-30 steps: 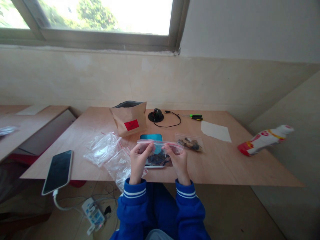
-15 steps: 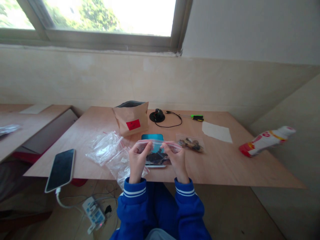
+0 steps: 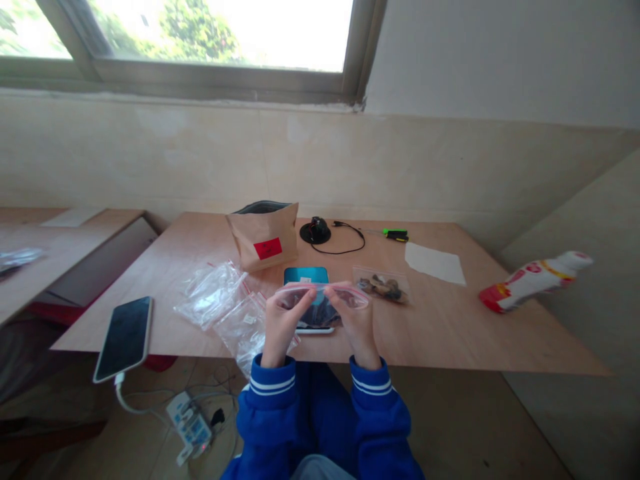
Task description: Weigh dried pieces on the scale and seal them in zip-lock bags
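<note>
My left hand point(image 3: 285, 327) and my right hand point(image 3: 356, 325) pinch the red-edged top of a clear zip-lock bag point(image 3: 320, 316) between thumbs and fingers, thumb tips close together near its middle. Dark pieces lie inside the bag, though I cannot tell their kind. Beneath it, partly hidden, is a flat device with a blue top point(image 3: 305, 274) and a white front edge, perhaps a scale. Right of my hands lies another zip-lock bag point(image 3: 383, 287) holding brown, dried-looking pieces. On the left, several clear zip-lock bags point(image 3: 213, 297) are piled up, some hanging over the table edge.
A brown paper pouch point(image 3: 265, 250) with a red label stands open at the back. Beyond are a black round-based device point(image 3: 315, 231) with a cable, screwdrivers point(image 3: 395, 235) and white paper point(image 3: 434, 264). A bottle point(image 3: 533, 283) is at right; a phone point(image 3: 123, 338) overhangs the left edge.
My left hand has slid right along the bag's top, bringing the thumbs closer together. My right hand has barely moved and both still pinch the bag.
</note>
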A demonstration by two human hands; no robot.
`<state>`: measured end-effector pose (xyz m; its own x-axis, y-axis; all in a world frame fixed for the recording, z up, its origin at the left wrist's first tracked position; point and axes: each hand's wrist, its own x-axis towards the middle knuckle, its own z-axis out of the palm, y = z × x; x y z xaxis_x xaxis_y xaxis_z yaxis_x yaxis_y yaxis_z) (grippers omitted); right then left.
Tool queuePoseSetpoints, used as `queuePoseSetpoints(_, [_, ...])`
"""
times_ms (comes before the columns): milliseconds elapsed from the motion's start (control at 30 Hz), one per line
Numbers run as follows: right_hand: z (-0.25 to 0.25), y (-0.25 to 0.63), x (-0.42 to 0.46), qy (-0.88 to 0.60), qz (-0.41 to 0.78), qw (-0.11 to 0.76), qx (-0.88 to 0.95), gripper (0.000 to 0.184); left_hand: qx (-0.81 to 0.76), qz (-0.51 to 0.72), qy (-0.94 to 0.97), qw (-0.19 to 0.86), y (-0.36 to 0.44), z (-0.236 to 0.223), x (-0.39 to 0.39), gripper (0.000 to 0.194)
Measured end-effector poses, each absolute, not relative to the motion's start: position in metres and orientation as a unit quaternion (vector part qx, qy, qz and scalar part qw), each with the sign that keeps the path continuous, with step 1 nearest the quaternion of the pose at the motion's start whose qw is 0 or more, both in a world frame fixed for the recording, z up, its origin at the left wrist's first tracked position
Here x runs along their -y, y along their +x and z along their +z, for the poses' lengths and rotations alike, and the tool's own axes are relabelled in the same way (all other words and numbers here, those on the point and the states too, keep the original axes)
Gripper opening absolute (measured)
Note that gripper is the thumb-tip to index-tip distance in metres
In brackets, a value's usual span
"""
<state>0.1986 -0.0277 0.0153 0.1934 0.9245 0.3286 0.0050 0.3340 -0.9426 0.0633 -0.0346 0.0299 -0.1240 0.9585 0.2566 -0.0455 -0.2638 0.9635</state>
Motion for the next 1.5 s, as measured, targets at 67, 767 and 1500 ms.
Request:
queuePoseSetpoints(67, [0.018,0.197,0.028,-0.44,0.382,0.626,0.518,0.013,-0.439,0.609,0.518,0.411,0.063,0.032,0.035,0.018])
queuePoseSetpoints(767, [0.02,0.195,0.031,-0.452,0.337,0.645,0.517,0.012,-0.45,0.612,0.519,0.391,0.07,0.03,0.039,0.021])
queuePoseSetpoints(1500, [0.018,0.215,0.036,-0.458,0.35,0.613,0.541,0.031,-0.441,0.657,0.455,0.408,0.062,0.023,0.04,0.028])
